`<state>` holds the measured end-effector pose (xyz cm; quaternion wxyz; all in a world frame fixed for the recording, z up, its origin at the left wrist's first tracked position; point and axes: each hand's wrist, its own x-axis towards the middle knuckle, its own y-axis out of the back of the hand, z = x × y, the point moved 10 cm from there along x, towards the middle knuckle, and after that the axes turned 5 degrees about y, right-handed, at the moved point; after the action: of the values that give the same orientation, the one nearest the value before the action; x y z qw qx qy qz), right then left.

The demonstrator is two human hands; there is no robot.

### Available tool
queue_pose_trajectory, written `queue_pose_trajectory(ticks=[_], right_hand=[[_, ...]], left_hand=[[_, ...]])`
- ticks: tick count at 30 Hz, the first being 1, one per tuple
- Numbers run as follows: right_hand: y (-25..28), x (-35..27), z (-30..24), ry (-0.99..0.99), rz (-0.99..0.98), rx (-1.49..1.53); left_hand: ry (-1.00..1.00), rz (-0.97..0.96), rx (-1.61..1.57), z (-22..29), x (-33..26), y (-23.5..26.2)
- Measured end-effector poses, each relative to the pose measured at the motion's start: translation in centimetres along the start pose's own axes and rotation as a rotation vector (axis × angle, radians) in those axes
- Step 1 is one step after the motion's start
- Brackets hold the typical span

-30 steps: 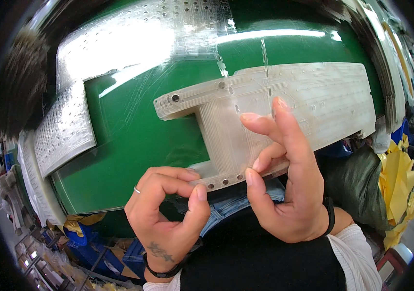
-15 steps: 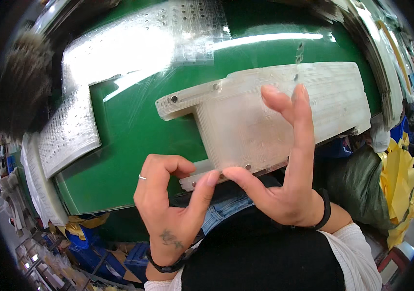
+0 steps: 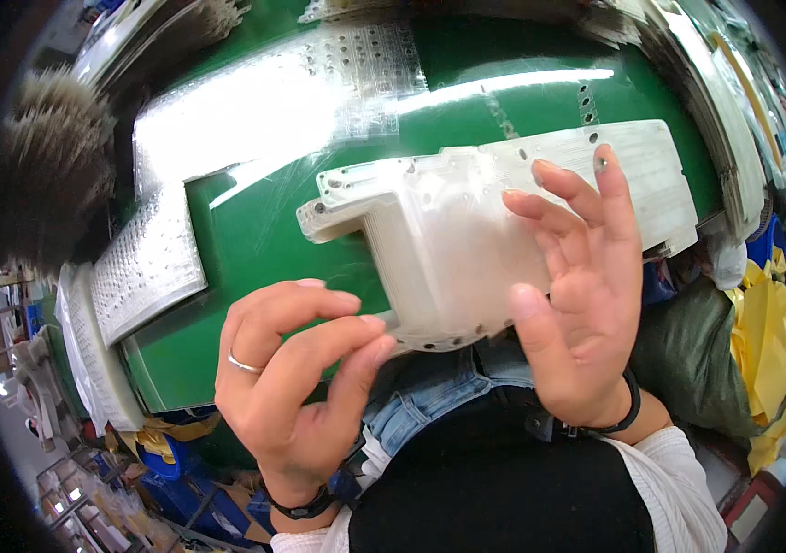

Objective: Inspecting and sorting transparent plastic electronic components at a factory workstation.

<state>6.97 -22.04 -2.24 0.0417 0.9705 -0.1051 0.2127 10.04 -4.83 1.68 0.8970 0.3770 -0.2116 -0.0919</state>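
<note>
A thin translucent plastic sheet point(image 3: 467, 221) with small punched holes lies askew over a stack of same-shaped sheets point(image 3: 308, 221). Its near edge bows up off the pile. My left hand point(image 3: 296, 369) pinches the near left corner of the sheet between thumb and fingers. Over the right part of the sheet, my right hand point(image 3: 586, 286) is open, fingers spread and palm showing. A small dark round spot shows at one of its fingertips; I cannot tell whether it is a hole in the film or something on the finger.
Under the sheets is a green tabletop point(image 3: 273, 240). A shiny perforated clear sheet point(image 3: 153, 267) lies at the left. Thick stacks of sheets point(image 3: 43, 166) stand at the far left, with more sheet stacks point(image 3: 734, 138) at the right edge. A dark green bag point(image 3: 688, 369) and yellow material point(image 3: 766, 341) sit at the right.
The top sheet has risen and shifted away from the pile's outline, its near edge now curved. My left hand has closed on its corner. My right hand has moved rightward and its fingers have spread.
</note>
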Motion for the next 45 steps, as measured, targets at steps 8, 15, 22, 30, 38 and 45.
queue_pose_trajectory(ticks=[8, 15, 22, 30, 38, 45], right_hand=[[1.5, 0.1, -1.6, -0.115, -0.043, 0.273], [-1.3, -1.1, 0.1, -0.353, -0.234, 0.515], [-3.1, -1.5, -0.5, -0.357, -0.381, 0.528], [-3.2, -1.5, -0.6, -0.335, -0.399, 0.438], [-2.4, -0.8, -0.6, -0.184, -0.253, 0.197], [-2.7, -0.4, 0.1, -0.259, -0.184, 0.332]], left_hand=[[0.053, 0.125, 0.101, -1.0, 1.5, 0.4], [0.349, 0.071, -0.471, -3.7, -1.9, 0.6], [0.514, 0.036, -0.604, -5.9, -2.5, -0.5], [0.321, 0.033, -0.694, -5.1, -2.1, 0.0], [0.338, 0.119, -0.759, -4.4, -2.7, 0.8], [0.333, 0.085, -0.815, -3.4, -2.6, 0.6]])
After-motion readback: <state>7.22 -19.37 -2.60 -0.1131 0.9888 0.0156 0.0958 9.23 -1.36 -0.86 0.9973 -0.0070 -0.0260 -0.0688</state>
